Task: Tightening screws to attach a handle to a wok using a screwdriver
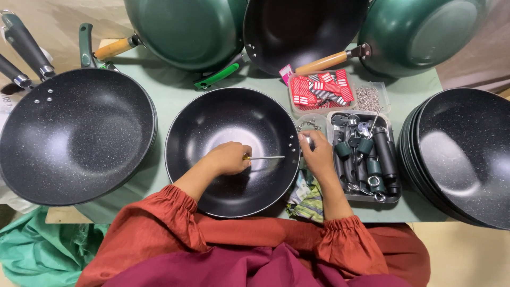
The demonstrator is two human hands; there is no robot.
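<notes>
A black speckled wok without a handle lies on the green table in front of me. My left hand is inside the wok, closed on a screwdriver whose shaft points right toward the rim holes. Just outside the wok's right rim, my right hand pinches a small metal part against the rim. A grey tray of black and green handle parts sits just right of that hand.
A finished black wok with handles lies at left. A stack of black woks stands at right. Green woks lean at the back. Small clear boxes hold red tags and screws. A crumpled cloth lies by the wok.
</notes>
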